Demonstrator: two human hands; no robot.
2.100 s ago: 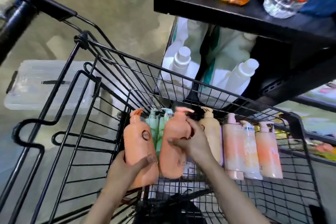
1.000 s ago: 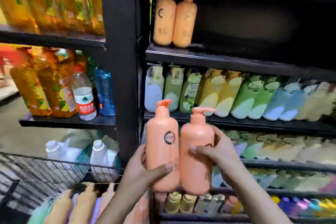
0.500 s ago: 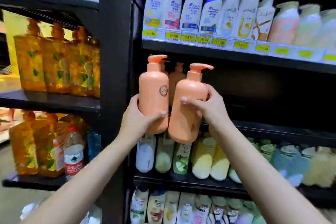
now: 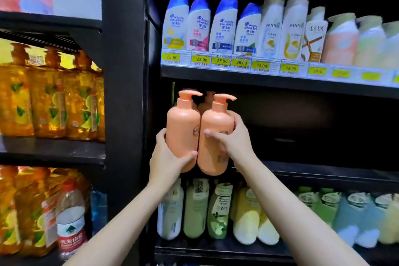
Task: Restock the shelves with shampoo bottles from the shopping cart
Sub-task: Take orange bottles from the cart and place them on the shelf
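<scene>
Now, step: two peach pump bottles are held up at the dark middle shelf (image 4: 323,174)
Left hand (image 4: 170,157): fingers wrapped round the left bottle (image 4: 183,129)
Right hand (image 4: 233,138): fingers wrapped round the right bottle (image 4: 216,131)
Next: both bottles should be set down upright beside the peach bottle already there (image 4: 207,101)

Black shelves (image 4: 269,81), several tiers. Top tier: row of upright shampoo bottles (image 4: 222,28), yellow price tags (image 4: 222,61) along front edge. Middle tier: peach pump bottles (image 4: 207,101) at far left, rear. Lower tier: green and yellow pouches (image 4: 218,211). Left bay: amber bottles (image 4: 49,95).
</scene>
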